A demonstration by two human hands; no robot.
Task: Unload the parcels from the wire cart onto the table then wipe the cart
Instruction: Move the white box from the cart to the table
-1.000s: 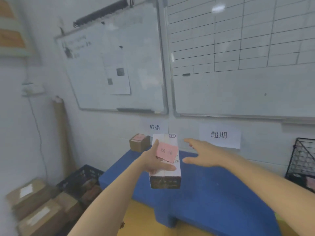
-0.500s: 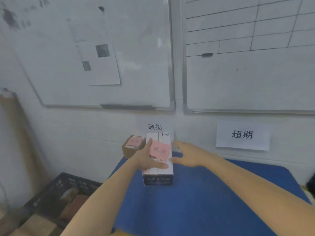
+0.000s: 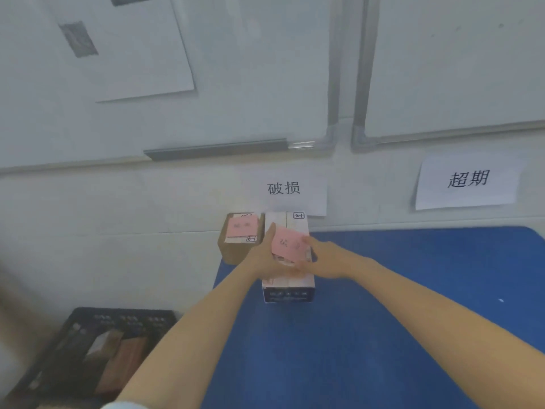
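Sitting far left on the blue table (image 3: 383, 335) under the 破损 sign (image 3: 283, 188), the white box (image 3: 290, 290) with a pink note (image 3: 287, 245) is grasped by the left hand (image 3: 265, 258) and right hand (image 3: 327, 258); a 超期 sign (image 3: 467, 179) hangs farther right.

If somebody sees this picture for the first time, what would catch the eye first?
Most likely the white carton with a pink note on top, at the back left corner of the blue table; the left hand grips it and the right hand is on it. Next come the small brown box just left of it and the paper sign 破损 on the wall above.
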